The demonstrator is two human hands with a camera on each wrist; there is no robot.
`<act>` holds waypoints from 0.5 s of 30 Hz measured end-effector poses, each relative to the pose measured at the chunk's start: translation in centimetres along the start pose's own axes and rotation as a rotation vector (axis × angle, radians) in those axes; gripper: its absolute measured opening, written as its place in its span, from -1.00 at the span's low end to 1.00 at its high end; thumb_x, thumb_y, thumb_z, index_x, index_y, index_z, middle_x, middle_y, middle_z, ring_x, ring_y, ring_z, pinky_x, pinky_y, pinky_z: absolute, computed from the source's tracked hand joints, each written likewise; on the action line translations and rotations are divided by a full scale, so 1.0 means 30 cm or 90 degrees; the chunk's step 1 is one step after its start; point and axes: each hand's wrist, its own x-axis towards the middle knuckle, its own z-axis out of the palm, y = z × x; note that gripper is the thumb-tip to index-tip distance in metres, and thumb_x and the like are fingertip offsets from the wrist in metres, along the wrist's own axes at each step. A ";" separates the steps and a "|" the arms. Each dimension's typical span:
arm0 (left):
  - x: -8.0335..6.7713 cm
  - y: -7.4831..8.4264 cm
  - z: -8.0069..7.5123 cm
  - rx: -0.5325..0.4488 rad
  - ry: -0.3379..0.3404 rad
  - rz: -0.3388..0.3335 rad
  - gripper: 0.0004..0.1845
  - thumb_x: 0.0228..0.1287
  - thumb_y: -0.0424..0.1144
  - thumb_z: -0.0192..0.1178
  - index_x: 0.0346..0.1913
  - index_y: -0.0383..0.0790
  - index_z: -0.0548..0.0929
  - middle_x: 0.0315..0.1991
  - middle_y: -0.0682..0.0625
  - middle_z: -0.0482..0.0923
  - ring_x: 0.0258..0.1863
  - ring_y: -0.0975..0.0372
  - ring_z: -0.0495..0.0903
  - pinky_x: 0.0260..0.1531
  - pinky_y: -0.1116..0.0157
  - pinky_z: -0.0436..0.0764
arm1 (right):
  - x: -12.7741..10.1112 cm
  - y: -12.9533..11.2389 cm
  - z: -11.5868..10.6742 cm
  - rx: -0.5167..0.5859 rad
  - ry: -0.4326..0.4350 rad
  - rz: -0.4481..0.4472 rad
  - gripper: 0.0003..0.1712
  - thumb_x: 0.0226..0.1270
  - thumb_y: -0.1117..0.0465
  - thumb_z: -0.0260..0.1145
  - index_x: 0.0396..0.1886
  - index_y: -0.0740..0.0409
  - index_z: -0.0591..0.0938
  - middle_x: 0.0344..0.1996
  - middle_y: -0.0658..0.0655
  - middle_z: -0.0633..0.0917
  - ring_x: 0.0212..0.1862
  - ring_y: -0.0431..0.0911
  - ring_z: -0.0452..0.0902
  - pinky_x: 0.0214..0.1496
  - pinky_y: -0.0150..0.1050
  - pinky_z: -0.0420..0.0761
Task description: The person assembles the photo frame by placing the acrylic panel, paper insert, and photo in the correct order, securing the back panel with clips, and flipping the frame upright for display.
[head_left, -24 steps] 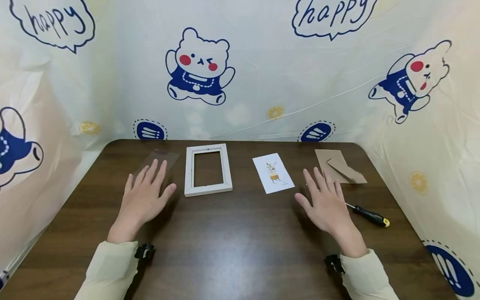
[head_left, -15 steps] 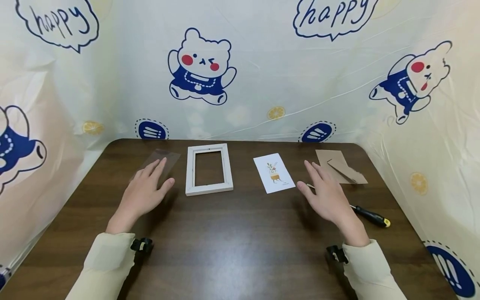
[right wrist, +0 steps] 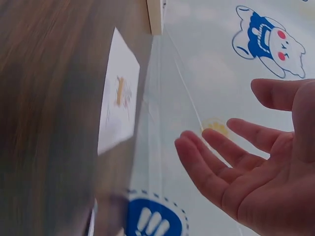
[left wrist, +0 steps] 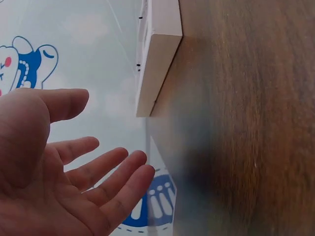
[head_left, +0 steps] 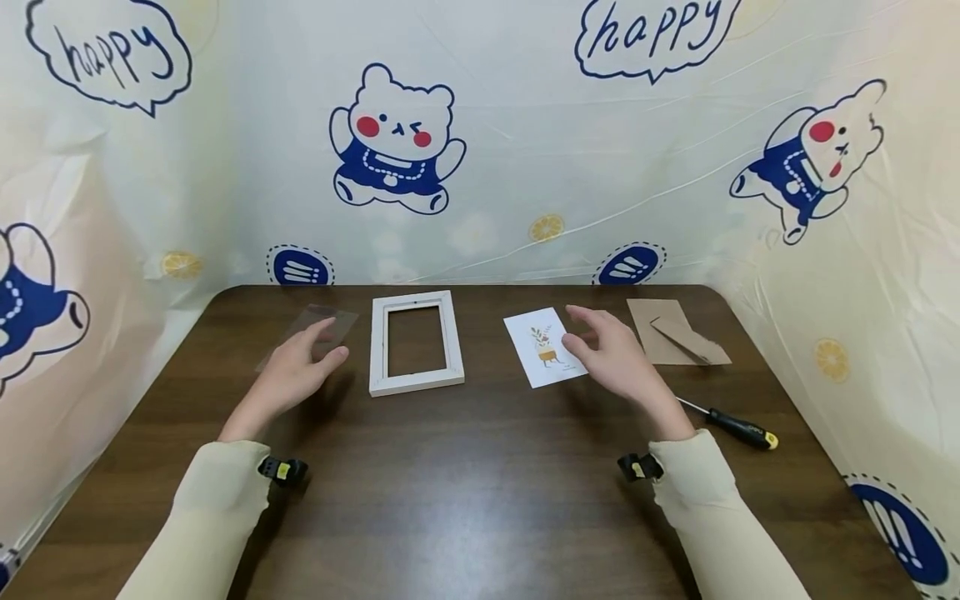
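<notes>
Head view: left hand relaxed, empty, over clear sheet left of white picture frame. Right hand slack, empty, above printed card's right edge.

You are wearing a pale cream, long-sleeved top; both sleeves are reaching down to your wrists, and the soft fabric is bunching into light folds along the forearms. A small black camera mount with a yellow dot is sitting under your left cuff, and a matching black mount with a yellow mark is sitting under your right cuff. Your left hand and right hand are bare, wearing no gloves, rings or watch that the views are showing.
</notes>
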 end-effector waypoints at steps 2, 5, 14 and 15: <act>0.018 0.001 0.007 -0.011 -0.006 -0.003 -0.19 0.65 0.05 0.11 0.70 -0.27 0.09 0.49 -0.44 0.33 0.33 -0.30 0.50 0.24 -0.31 0.51 | 0.027 -0.007 0.018 0.023 -0.012 0.007 -0.37 0.60 0.12 0.28 0.56 0.20 0.44 0.40 0.36 0.54 0.21 0.25 0.67 0.20 0.18 0.64; 0.042 0.004 0.017 -0.019 -0.018 -0.002 -0.19 0.63 0.03 0.14 0.69 -0.31 0.11 0.45 -0.45 0.38 0.33 -0.31 0.51 0.25 -0.30 0.50 | 0.067 -0.025 0.046 0.045 -0.036 0.017 -0.37 0.60 0.10 0.28 0.56 0.20 0.45 0.38 0.35 0.57 0.22 0.25 0.66 0.20 0.16 0.66; 0.082 0.023 0.055 -0.029 -0.061 -0.024 -0.17 0.61 0.06 0.16 0.65 -0.41 0.15 0.33 -0.41 0.51 -0.01 -0.05 0.69 0.18 -0.21 0.56 | 0.151 -0.085 0.147 0.108 -0.091 0.031 -0.40 0.60 0.11 0.28 0.53 0.19 0.48 0.28 0.33 0.63 0.13 0.19 0.72 -0.08 -0.12 0.77; 0.085 0.028 0.060 -0.033 -0.065 -0.029 -0.17 0.61 0.06 0.17 0.64 -0.41 0.15 0.31 -0.40 0.52 -0.07 0.01 0.70 0.15 -0.17 0.59 | 0.159 -0.091 0.158 0.115 -0.096 0.033 -0.41 0.60 0.12 0.28 0.52 0.20 0.48 0.27 0.33 0.64 0.10 0.20 0.73 -0.08 -0.13 0.77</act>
